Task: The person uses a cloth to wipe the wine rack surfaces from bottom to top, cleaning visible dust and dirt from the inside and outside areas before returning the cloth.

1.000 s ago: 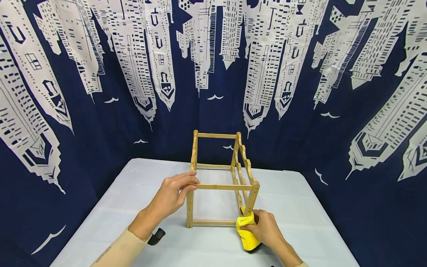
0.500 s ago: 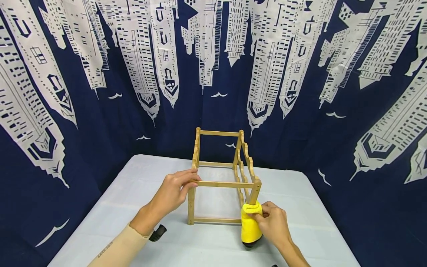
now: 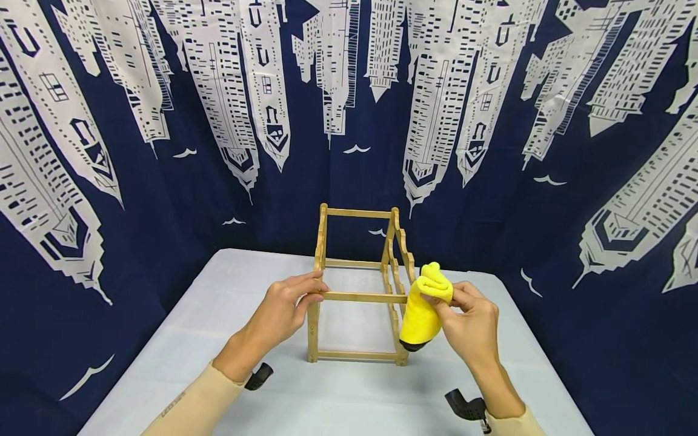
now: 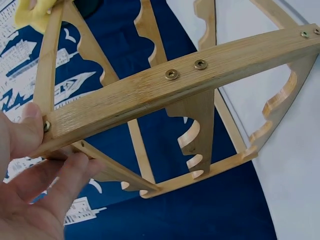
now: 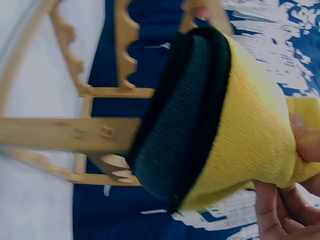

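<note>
A light wooden rack (image 3: 362, 297) with scalloped side rails stands on the table. My left hand (image 3: 285, 307) grips its near left top corner, thumb and fingers around the bar. In the left wrist view, metal bolts show in the rack's leg (image 4: 150, 85). At the near right top corner my right hand (image 3: 473, 318) pinches a bunched yellow cloth (image 3: 424, 306) with a dark underside and black edging. The cloth drapes over that corner and the upper part of the leg, hiding them. The right wrist view shows the dark side of the cloth (image 5: 245, 125) against the leg.
A white-covered table (image 3: 245, 339) lies beneath the rack. Behind it hangs a navy curtain (image 3: 294, 206) with white building prints. Black camera mounts sit at the left wrist (image 3: 259, 376) and the right wrist (image 3: 466, 406).
My right hand has moved up the near right leg with the yellow cloth, from near the foot to the top corner. My left hand keeps its grip on the left corner.
</note>
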A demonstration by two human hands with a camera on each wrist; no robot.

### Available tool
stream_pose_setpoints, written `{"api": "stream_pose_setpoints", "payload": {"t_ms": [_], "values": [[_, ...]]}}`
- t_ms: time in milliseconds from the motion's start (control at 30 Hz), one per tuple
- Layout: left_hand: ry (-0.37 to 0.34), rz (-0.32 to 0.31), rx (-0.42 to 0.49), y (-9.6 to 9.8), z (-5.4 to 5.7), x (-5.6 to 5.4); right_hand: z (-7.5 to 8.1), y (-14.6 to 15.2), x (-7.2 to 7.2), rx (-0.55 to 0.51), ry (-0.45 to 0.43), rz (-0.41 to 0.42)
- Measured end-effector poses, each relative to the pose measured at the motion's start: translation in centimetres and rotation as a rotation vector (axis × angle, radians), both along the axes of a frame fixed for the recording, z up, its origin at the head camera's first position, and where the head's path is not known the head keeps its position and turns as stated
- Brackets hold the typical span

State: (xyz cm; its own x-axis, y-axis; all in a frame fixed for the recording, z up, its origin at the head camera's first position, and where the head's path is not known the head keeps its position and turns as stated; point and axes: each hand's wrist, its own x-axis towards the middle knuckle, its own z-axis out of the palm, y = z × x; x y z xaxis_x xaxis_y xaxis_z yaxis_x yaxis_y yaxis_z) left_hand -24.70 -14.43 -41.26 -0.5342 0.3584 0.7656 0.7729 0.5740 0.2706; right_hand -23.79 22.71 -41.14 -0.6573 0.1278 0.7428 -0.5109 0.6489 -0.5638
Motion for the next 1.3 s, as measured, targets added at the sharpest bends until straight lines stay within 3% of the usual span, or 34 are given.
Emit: {"api": "stream_pose_setpoints", "payload": {"t_ms": [200,333,467,633,767,867,967,1300], "values": [[0.061,0.154,-0.076,1.9,0.7,0.9,0.9,1.7,-0.2,-0.047,-0.029,0.027],[0.095,0.13,-0.117,5.6,1.5,0.8,0.4,3.5,-0.5,-0.083,-0.012,0.007],[0.033,0.146,-0.173,10.5,2.2,0.2,-0.3,5.2,-0.8,-0.094,-0.001,-0.05],[-0.056,0.326,-0.262,16.5,2.2,-0.9,-1.4,6.0,-0.9,-0.096,-0.045,-0.115],[-0.077,0.45,-0.287,19.4,1.7,-1.3,-2.4,6.2,-0.9,-0.09,-0.085,-0.149],[-0.067,0.461,-0.273,20.2,1.5,-1.3,-3.1,6.3,-0.8,-0.099,-0.1,-0.165],[-0.084,0.428,-0.246,20.0,1.4,-1.0,-3.5,6.3,-0.7,-0.103,-0.106,-0.17],[-0.148,0.287,-0.22,15.8,1.7,-0.4,-4.3,6.5,-1.1,-0.115,-0.089,-0.117]]}}
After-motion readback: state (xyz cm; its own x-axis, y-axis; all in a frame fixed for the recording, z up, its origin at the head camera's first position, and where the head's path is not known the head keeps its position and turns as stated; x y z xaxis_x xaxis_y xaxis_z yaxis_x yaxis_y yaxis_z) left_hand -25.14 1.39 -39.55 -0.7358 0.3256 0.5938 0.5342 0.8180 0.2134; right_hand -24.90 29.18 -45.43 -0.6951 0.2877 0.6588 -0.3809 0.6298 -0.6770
